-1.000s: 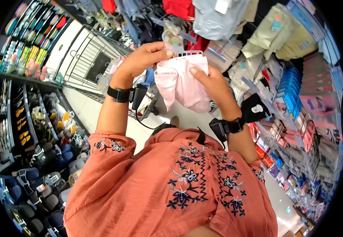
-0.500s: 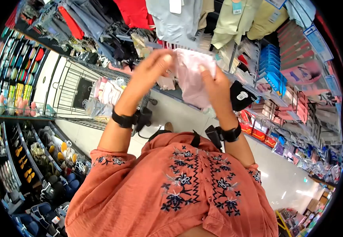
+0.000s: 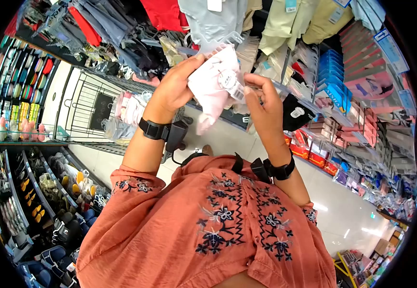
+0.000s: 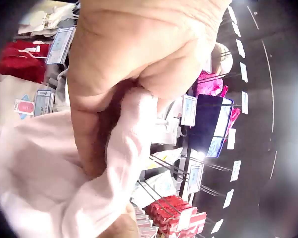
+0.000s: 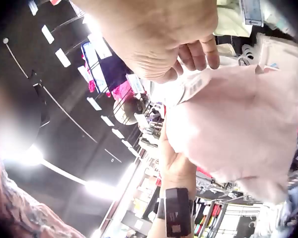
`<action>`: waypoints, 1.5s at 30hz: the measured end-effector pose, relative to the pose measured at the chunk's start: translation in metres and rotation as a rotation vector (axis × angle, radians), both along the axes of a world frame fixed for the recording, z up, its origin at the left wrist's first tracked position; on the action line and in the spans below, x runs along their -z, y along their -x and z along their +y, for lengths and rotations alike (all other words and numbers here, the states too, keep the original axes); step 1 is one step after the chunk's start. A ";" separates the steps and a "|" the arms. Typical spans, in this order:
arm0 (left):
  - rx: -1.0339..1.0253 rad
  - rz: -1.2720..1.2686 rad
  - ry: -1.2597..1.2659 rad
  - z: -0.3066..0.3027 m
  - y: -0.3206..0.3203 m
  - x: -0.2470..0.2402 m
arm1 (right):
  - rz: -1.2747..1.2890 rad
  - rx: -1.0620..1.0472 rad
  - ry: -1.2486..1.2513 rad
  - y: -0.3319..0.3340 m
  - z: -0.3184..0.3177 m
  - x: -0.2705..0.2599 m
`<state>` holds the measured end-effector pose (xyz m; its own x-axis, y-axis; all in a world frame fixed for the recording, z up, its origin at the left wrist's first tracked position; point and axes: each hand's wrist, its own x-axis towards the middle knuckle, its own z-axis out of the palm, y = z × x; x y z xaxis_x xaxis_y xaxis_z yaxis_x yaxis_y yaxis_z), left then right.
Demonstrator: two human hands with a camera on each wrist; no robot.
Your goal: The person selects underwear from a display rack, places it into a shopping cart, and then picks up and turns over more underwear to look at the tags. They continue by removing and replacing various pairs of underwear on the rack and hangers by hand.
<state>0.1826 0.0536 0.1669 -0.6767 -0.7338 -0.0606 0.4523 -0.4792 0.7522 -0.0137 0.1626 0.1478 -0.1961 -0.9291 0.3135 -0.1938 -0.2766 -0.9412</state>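
Observation:
A small pale pink garment point(image 3: 211, 86) on a clear plastic hanger point(image 3: 225, 41) is held up in front of the chest. My left hand point(image 3: 174, 87) grips its upper left edge, and in the left wrist view the cloth point(image 4: 35, 173) runs between thumb and fingers. A white paper tag point(image 3: 228, 80) with a barcode part faces up on the garment. My right hand point(image 3: 267, 108) pinches the barcode end of this tag; in the right wrist view its curled fingers point(image 5: 196, 55) are right at the tag point(image 5: 194, 85).
Hanging clothes point(image 3: 213, 19) and packed racks point(image 3: 352, 110) stand ahead and to the right. At left is a wire cart point(image 3: 81, 103) with folded clothes point(image 3: 131, 113) in it. Shoe shelves point(image 3: 40, 206) line the lower left. Pale floor tiles point(image 3: 333, 192) show between.
The pink garment has been turned, so its tag now faces up. My left hand has taken hold of its left edge, and my right hand has shifted from the cloth to the tag.

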 end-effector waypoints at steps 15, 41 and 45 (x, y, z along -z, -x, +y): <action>0.007 0.004 -0.053 -0.002 -0.004 0.011 | -0.299 -0.165 -0.197 0.000 0.010 -0.005; -0.038 -0.053 -0.046 0.011 -0.001 0.014 | -0.339 -0.233 -0.265 0.003 0.021 0.005; 0.014 -0.183 0.005 0.015 -0.003 0.019 | -0.329 -0.335 -0.332 0.007 0.019 0.029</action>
<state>0.1854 0.0685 0.1475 -0.6648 -0.7250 -0.1801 0.3008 -0.4805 0.8238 -0.0211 0.1813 0.1186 0.0885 -0.9955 -0.0337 0.1717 0.0486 -0.9839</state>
